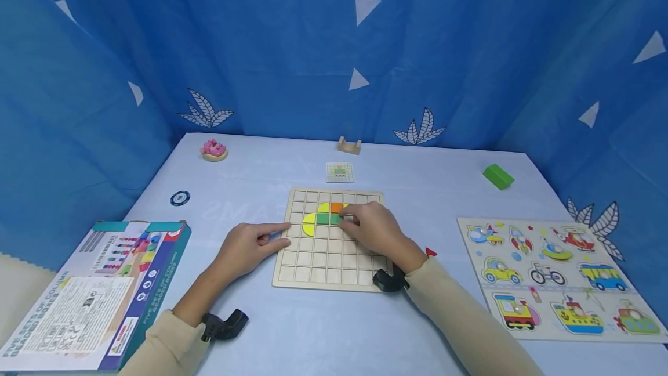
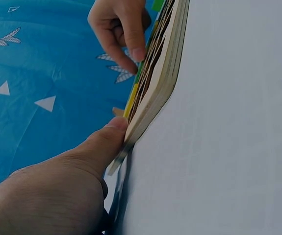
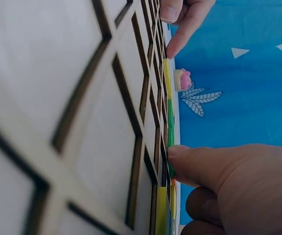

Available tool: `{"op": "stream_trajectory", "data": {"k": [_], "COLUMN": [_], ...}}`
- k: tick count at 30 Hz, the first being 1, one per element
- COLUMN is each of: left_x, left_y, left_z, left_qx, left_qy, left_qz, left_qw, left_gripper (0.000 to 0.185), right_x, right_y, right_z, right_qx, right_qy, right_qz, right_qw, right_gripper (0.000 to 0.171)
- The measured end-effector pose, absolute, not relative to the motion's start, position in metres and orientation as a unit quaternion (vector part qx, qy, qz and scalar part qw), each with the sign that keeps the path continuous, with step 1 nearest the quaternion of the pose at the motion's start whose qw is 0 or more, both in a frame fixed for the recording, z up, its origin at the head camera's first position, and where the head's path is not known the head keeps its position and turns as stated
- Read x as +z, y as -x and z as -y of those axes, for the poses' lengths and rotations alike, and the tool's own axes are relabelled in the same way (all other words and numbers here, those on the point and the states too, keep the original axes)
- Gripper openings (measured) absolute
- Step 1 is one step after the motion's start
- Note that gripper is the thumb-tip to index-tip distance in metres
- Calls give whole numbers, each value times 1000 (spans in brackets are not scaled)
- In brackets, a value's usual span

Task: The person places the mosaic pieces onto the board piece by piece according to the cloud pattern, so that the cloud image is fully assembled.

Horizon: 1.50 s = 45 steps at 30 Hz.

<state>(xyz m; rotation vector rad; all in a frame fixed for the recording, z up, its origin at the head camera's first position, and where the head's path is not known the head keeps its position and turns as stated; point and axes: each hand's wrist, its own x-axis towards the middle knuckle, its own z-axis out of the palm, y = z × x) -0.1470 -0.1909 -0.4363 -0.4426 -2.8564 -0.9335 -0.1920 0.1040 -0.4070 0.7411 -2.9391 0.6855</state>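
A wooden grid board lies mid-table, with yellow quarter-round tiles, green square tiles and an orange tile set in its upper squares. My right hand is over the board, thumb and index finger pinching a green tile at the right end of the green row; the fingertips partly cover it. At the board's left edge my left hand touches the rim with extended thumb and index finger. In the left wrist view its thumb presses on the board's edge.
A small pattern card and a wooden stand lie behind the board. A boxed bead set is at left, a vehicle puzzle at right. Further off are a pink figurine, a round disc and a green block.
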Motion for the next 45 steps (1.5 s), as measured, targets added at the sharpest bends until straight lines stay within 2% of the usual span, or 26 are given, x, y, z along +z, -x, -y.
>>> {"op": "stream_trajectory", "data": {"k": [8, 15, 18, 28, 34, 45], "left_x": [-437, -437, -439, -441, -438, -436], "left_y": [147, 146, 145, 144, 144, 146], "left_z": [191, 190, 189, 189, 190, 191], "left_qx": [-306, -307, -309, -305, -305, -303], "left_qy": [141, 138, 136, 131, 126, 137], "left_qz": [941, 941, 941, 943, 943, 942], "left_qw": [42, 41, 38, 37, 37, 46], "left_gripper": [40, 41, 41, 41, 41, 41], "right_x": [-394, -360, -354, -385, -397, -402], "right_y": [197, 191, 179, 142, 131, 121], "right_z": [-118, -157, -172, -226, -238, -224], "right_qx": [243, 311, 304, 237, 219, 186], "right_qy": [-215, -180, -169, -110, -110, -88], "right_qz": [946, 931, 936, 965, 970, 978], "right_qw": [7, 59, 58, -18, -1, 18], "right_gripper": [24, 21, 22, 27, 24, 35]}}
